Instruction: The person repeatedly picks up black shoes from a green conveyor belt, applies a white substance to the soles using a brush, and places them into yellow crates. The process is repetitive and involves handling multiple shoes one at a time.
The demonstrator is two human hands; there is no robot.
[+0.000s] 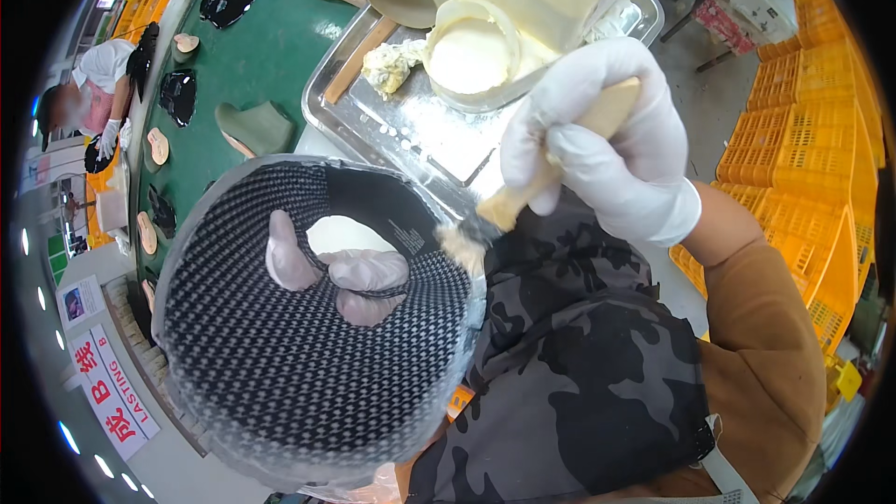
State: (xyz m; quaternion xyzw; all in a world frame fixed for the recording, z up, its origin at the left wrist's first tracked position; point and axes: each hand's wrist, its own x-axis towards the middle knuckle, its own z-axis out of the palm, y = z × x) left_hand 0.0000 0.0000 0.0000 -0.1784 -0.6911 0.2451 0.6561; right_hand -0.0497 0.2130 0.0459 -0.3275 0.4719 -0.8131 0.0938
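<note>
Black-and-grey patterned fabric covers the rounded piece [317,383], which sits tilted before the camouflage garment [597,373], its hollow inside facing the camera, near the metal tray [467,154]. Bristles of the wooden-handled brush [504,210] appear to touch the upper right of its edge. The step in hand looks like coating that edge: short, overlapping strokes along it should give an even film, with a light load of the creamy white liquid [471,56] so that none drips onto the fabric. Turning the piece beneath the brush would likely serve better than stretching the arm around it, and the supporting fingers should stay clear of wet spots.

The gloved right hand [611,163] comes in from the right, its wrist bare above a brown sleeve [756,327]. Its fingers curl around the handle, thumb pressed along it, bristles slanting down and to the left. Of the gloved left hand [364,273], only some fingers show, bent against the fabric inside; whether they pinch it or merely brace it I cannot tell, as its palm and wrist are hidden.
</note>
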